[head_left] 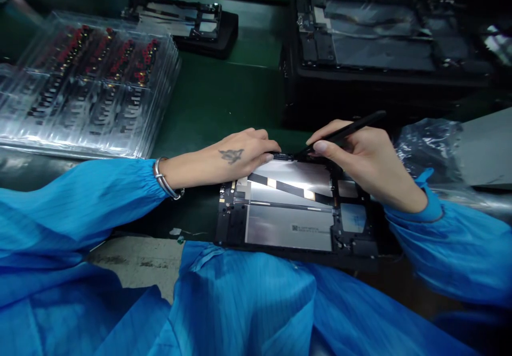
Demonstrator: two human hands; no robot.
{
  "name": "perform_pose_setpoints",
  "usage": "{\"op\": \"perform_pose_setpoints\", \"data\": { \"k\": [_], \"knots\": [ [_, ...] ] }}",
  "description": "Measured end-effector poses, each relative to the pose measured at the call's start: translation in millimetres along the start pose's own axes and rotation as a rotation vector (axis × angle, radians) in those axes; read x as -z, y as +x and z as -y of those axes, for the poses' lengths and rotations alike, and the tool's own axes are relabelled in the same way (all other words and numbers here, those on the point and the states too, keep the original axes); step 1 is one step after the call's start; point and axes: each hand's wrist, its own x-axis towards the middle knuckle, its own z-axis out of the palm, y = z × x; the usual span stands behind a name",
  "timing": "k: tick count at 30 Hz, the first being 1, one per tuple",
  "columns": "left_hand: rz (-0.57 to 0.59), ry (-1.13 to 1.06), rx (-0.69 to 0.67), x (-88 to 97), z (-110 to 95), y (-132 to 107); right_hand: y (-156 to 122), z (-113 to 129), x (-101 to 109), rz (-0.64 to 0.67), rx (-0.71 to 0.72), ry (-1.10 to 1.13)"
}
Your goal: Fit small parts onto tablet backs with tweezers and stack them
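Note:
An opened tablet (288,223) lies in front of me, its silver battery, dark flex cables and black frame exposed. My left hand (248,156) rests over its far left corner, fingers bent and pressed together. Those fingertips meet the left end of a small black strip (283,156) on the far edge; whether they pinch it is hidden. Between the thumb and fingers of my right hand (356,159) is a slim black pen-shaped tool (362,124). Its tip points down and left, at the tablet's far edge beside the strip.
Stacked clear plastic trays (86,95) with small red and black parts stand at the left. Behind them lies another opened tablet (180,20) on a dark block. A tall black stack (380,84) topped by open tablets fills the back right, with clear plastic wrap (430,145) nearby.

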Motion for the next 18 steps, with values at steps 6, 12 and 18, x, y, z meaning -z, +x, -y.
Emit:
{"op": "perform_pose_setpoints", "data": {
  "k": [6, 12, 18],
  "knots": [
    [-0.015, -0.005, -0.019, -2.2, 2.7, 1.1, 0.1, 0.8, 1.1, 0.013, -0.023, 0.026],
    [-0.016, -0.004, -0.019, -2.0, 3.4, 1.5, -0.5, 1.2, 0.4, -0.025, -0.036, 0.05],
    [-0.011, 0.002, -0.018, -2.8, 3.7, 1.5, -0.1, 1.7, 0.1, -0.019, 0.0, 0.007]
  ]
}}
